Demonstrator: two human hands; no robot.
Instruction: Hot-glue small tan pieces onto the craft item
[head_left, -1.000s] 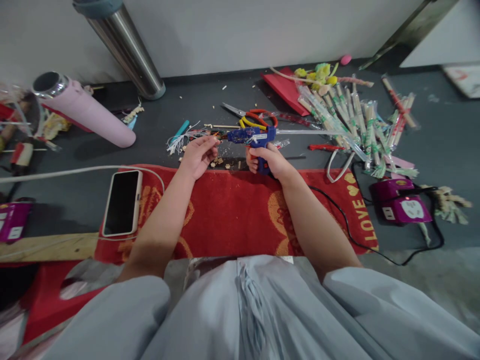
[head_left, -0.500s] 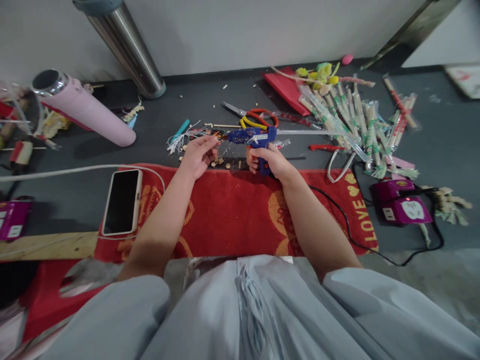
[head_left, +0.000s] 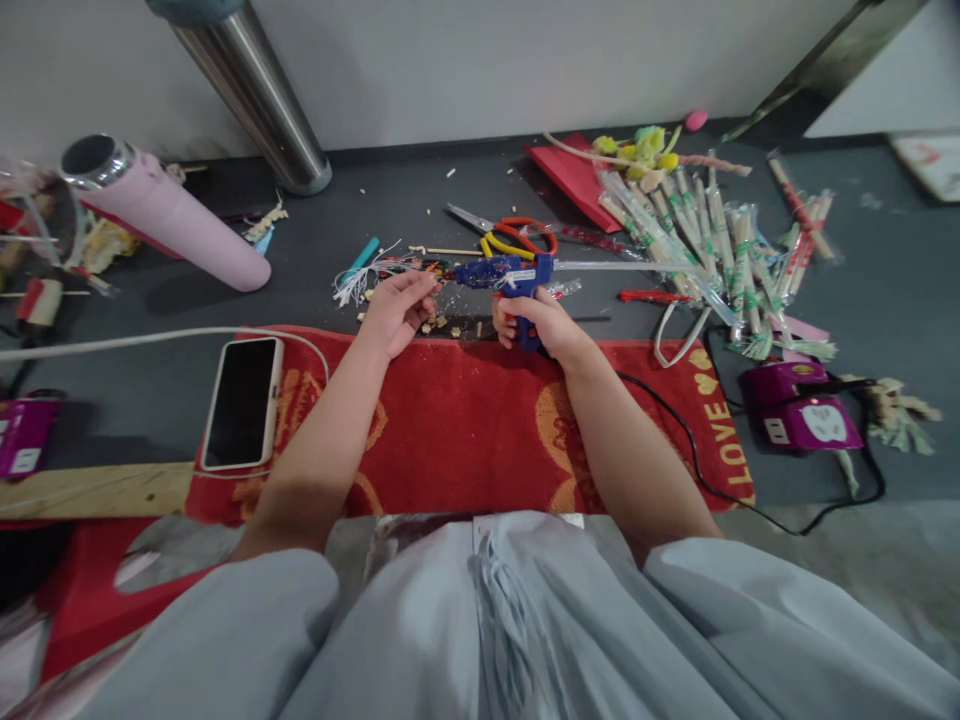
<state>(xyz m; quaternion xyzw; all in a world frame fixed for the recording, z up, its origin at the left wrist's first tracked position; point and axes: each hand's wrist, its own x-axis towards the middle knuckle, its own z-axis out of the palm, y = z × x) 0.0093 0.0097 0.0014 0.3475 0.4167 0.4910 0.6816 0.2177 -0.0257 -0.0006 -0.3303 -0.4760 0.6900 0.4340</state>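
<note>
My right hand point(head_left: 541, 320) is wrapped round the handle of a blue hot glue gun point(head_left: 499, 270), whose nozzle points left. A long clear glue stick point(head_left: 622, 266) sticks out of its back end. Close to the nozzle, my left hand point(head_left: 400, 310) pinches with thumb and forefinger; what it holds is too small to make out. Small orange and dark bits lie at those fingertips, beside a bunch of white strands point(head_left: 360, 280). Small pale chips point(head_left: 441, 322) are scattered under the nozzle. Both forearms cross a red towel point(head_left: 465, 430).
Scissors point(head_left: 510, 235) with red and yellow handles lie behind the gun. Plastic-wrapped sticks point(head_left: 705, 230) are heaped at the right, near a purple power socket point(head_left: 802, 405) with a black cord. At the left are a phone point(head_left: 244, 403), a pink tumbler point(head_left: 172, 215) and a steel flask point(head_left: 255, 100).
Both hands and the glue gun keep almost the same position. Only a very slight shift of the camera view shows.
</note>
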